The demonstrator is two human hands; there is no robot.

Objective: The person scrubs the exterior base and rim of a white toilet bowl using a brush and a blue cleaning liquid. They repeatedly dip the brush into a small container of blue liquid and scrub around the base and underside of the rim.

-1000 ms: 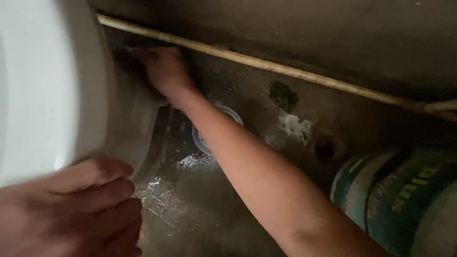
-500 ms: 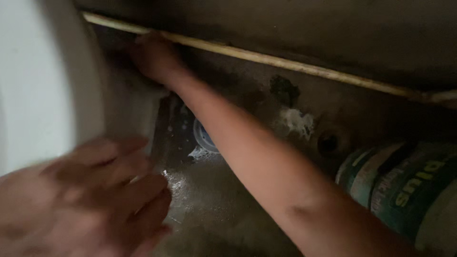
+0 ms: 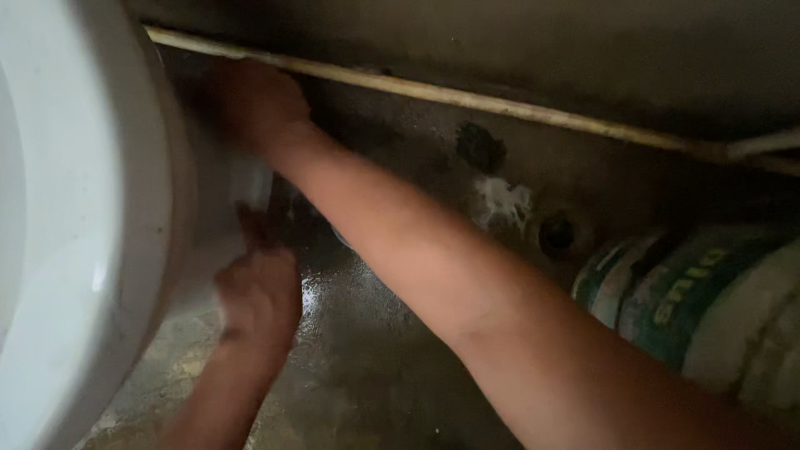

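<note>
Now | wet concrete floor (image 3: 367, 350) | white toilet (image 3: 75, 225) | both hands' grip unclear

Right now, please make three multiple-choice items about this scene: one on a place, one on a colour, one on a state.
1. Where is the right hand?
A. Behind the white fixture, just under the pale pipe
B. On the sack
C. Flat on the floor

2. What colours are on the sack at the right?
A. Red and black
B. Green and white
C. Plain yellow

3. How does the floor look below the arms?
A. Covered by a carpet
B. Dry and dusty
C. Wet and shining

Answers:
1. A, the right arm reaches up beside the fixture to the pipe.
2. B, green bands show on a white sack.
3. C, light glints on the dark floor near the left hand.
</note>
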